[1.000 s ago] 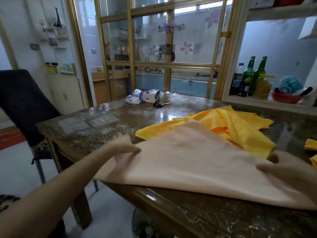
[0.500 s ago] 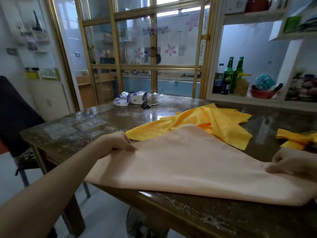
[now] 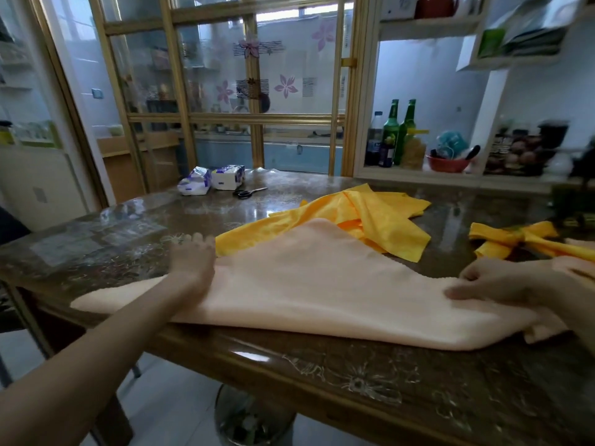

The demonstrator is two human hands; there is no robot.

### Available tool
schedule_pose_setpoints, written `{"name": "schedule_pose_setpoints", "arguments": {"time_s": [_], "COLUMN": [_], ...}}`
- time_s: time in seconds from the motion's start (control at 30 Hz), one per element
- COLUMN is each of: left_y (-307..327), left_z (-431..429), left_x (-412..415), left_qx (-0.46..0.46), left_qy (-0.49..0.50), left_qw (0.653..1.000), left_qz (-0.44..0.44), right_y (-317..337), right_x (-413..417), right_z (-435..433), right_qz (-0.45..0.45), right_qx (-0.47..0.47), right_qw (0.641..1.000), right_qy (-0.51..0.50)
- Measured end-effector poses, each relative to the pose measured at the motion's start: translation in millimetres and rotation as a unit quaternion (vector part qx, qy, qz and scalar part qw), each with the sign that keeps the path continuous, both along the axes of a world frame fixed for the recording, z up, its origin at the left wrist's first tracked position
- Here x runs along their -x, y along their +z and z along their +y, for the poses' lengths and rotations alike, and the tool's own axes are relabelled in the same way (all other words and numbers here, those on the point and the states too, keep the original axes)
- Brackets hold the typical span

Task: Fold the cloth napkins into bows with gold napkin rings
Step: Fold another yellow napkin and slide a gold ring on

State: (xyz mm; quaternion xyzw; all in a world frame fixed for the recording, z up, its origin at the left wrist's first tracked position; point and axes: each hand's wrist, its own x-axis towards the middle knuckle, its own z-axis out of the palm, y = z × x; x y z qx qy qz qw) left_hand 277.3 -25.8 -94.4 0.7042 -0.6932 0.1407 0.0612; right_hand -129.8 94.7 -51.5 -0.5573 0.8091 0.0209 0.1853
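Pressing flat on the peach napkin with the left grip, fingers straight and close together, tips reaching just over the far edge onto the worktop. Pinching the other end of the same napkin with the right grip, fingers curled in, thumb lying along the cloth. Between the two grips, soft and a bit fuzzy like a towel, folded into a wide pointy shape, with the point away from the person and the long side near the front edge of the worktop. Bunched up a little under the right grip.

Just past the left grip's fingertips, and tucked partly under the peach point, a shiny yellow napkin, smooth, crumpled, with sharp corners. Just beyond the right grip, a yellow bow of the same shiny cloth. Too blurry at its middle to make out a ring.

Far beyond the left grip, two squashy plastic tissue packs, white and blue, with print too blurry to read, and black-handled scissors right beside them. Far beyond the right grip, on a white shelf, two green glass bottles with labels too small to read, and a red bowl. Under both grips, dark, glossy and hard, with pale flower patterns and a rounded front edge.
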Motion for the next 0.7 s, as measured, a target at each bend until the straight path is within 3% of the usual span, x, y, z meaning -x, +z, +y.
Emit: {"name": "schedule_pose_setpoints", "arguments": {"time_s": [0.07, 0.13, 0.23, 0.33, 0.4, 0.57, 0.7], "left_y": [-4.8, -10.1, -22.4, -26.3, -26.7, -29.5, -27.3], "left_z": [18.0, 40.2, 69.3, 73.1, 72.4, 72.3, 72.8], "left_x": [30.6, 67.4, 107.5, 107.1, 105.1, 107.0, 108.3], "left_qx": [0.005, -0.07, -0.194, -0.208, -0.212, -0.207, -0.196], "left_qy": [-0.061, -0.17, -0.243, -0.223, -0.221, -0.225, -0.225], "left_qw": [0.995, 0.969, 0.946, 0.951, 0.951, 0.951, 0.954], "left_qz": [0.08, 0.163, 0.087, 0.052, 0.037, 0.04, 0.023], "right_y": [-7.8, -14.9, -4.9, 14.1, 20.7, 19.7, 24.9], "right_x": [-0.9, -0.4, 3.9, 11.1, 19.8, 34.9, 15.8], "right_z": [-5.8, -4.2, 2.2, 10.5, 19.7, 33.4, 46.6], "right_qz": [-0.005, -0.014, -0.04, -0.092, -0.098, 0.073, 0.237], "right_qx": [0.036, 0.061, 0.002, -0.085, -0.094, -0.084, -0.081], "right_qw": [0.999, 0.997, 0.999, 0.992, 0.991, 0.994, 0.968], "right_qy": [0.018, 0.036, 0.009, -0.013, -0.024, -0.011, -0.011]}}
